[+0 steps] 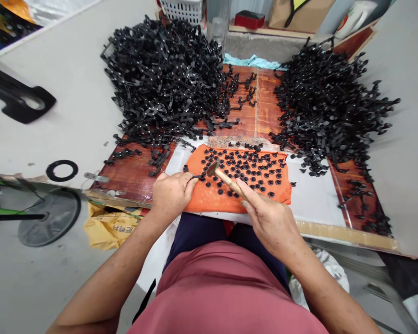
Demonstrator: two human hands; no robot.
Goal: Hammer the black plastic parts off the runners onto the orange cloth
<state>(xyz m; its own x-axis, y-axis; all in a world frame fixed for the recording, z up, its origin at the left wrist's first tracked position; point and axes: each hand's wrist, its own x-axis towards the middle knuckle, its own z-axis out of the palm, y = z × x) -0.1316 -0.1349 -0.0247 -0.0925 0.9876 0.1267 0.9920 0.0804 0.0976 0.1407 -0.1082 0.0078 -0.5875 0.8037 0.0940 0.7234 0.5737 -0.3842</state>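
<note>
My right hand (270, 215) is wrapped round the wooden handle of a small hammer (230, 180). The hammer's dark head hangs above an orange cloth (204, 204). At the cloth's left edge my left hand (172, 192) pinches a small black plastic part (197, 176), its outer end reaching over the cloth. Many small round black pieces (253, 179), each with a raised stem, stand in loose rows on the cloth. The part's inner end is hidden by my left fingers.
Big heaps of black plastic parts lie on the wooden table (264, 104), a left heap (167, 79) and a right heap (323, 102). A black ring (62, 170) and a black handle-shaped piece (24, 95) are on the pale surface at left. Behind stand a white basket (184, 10) and a red box (250, 19).
</note>
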